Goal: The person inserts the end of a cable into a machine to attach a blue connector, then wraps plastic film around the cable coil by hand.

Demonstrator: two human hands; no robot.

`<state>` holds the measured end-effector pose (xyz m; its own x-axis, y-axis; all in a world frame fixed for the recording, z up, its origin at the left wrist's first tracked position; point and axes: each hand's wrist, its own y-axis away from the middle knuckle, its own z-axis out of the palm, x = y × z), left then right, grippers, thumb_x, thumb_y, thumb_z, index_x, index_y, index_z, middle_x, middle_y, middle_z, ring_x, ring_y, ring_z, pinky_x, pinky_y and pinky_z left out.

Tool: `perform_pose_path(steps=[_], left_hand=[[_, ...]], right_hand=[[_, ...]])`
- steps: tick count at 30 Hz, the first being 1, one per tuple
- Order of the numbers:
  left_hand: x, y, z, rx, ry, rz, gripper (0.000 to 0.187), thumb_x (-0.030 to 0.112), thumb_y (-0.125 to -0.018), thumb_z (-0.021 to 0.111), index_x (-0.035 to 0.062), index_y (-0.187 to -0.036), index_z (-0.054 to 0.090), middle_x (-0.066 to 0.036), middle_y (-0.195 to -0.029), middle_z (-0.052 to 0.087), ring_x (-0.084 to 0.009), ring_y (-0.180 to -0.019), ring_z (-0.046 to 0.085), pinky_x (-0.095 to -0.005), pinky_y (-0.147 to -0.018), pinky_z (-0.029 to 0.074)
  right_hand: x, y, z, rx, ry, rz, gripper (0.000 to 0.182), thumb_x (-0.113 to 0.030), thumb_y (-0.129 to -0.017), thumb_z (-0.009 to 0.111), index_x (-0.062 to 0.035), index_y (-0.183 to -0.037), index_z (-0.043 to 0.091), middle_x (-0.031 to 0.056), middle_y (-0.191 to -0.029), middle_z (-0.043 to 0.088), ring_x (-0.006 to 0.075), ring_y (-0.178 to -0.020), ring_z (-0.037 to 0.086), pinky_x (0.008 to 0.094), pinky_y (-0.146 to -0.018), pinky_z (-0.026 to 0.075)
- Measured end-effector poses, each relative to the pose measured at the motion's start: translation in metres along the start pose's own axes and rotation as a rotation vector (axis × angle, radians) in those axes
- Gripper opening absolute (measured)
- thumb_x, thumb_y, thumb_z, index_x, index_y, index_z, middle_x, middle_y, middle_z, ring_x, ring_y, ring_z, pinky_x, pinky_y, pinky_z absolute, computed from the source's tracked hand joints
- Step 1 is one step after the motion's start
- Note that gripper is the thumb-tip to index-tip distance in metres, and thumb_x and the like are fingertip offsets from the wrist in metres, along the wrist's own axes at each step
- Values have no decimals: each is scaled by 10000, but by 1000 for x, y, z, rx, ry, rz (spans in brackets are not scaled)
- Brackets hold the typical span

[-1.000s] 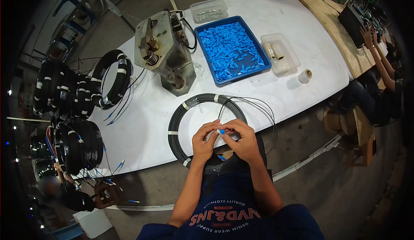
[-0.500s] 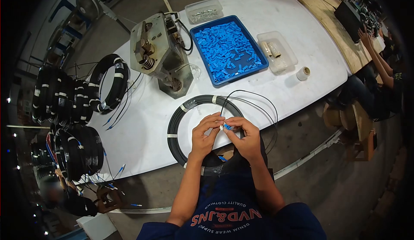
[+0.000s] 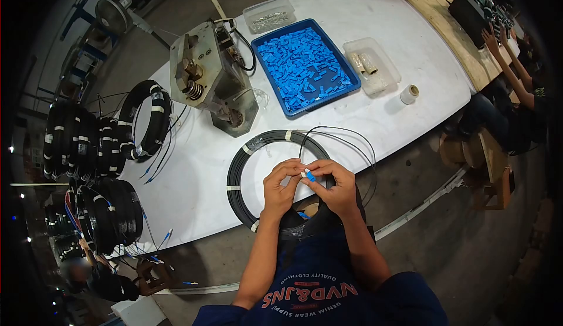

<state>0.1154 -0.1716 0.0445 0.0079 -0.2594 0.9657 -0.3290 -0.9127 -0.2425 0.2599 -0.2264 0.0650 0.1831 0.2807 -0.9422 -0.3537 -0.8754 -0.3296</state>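
Observation:
Over the near edge of the white table, my left hand [image 3: 282, 185] and my right hand [image 3: 334, 182] meet at the fingertips. Between them is a small blue and white connector [image 3: 309, 175]; my right fingers pinch its blue part, and my left fingers close round the white end, where a thin black cable [image 3: 346, 129] comes in. Beneath and around my hands lies a large coil of black cable [image 3: 234, 176] with white bands, partly hanging over the table edge. A second blue connector [image 3: 303, 215] shows between my forearms.
A blue tray [image 3: 287, 108] of small blue parts stands behind the coil, between a metal press [image 3: 202, 74] and a clear box of rolls [image 3: 390, 71]. Black coils [image 3: 111, 214] crowd the left end. Co-workers sit at the far right and lower left.
The connector's blue part shows more clearly between my fingers. My hands stay together in nearly the same place, and the head view has shifted slightly.

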Motion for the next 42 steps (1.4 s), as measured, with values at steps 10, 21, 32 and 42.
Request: perform_pose_path(steps=[10,21,32,42], left_hand=[[6,0,4,40,-119,54,66,-63,-825,675,-5,-854,662,-109,-983,701,-272,-1051,649,-363,-913,506],[5,-12,-5,-81,-172,128,149,-25,-815,713,32,-951,731,-93,-993,723,-248,-1028,664,-339,-897,506],[2,-15,-10,-74,28,76,141,-61,-844,664,17,-949,719,-130,-1033,713,-285,-1077,652,-382,-945,503],[1,-11,-9,-154,29,65,144,-51,-826,677,16,-939,736,-115,-985,723,-276,-1065,661,-365,-927,512]], right_hand=[[-10,-8,3,-3,75,-162,214,41,-743,767,-24,-866,604,119,-895,722,233,-824,702,303,-721,551],[-8,-2,7,112,33,-241,252,38,-747,776,-18,-927,610,113,-884,709,221,-794,697,278,-696,553],[-11,-4,7,71,134,-247,287,-2,-678,835,-24,-906,662,86,-876,692,232,-819,668,320,-709,535],[-13,-4,10,149,114,-208,308,-14,-666,853,-31,-898,650,79,-848,688,242,-799,652,329,-710,528]])
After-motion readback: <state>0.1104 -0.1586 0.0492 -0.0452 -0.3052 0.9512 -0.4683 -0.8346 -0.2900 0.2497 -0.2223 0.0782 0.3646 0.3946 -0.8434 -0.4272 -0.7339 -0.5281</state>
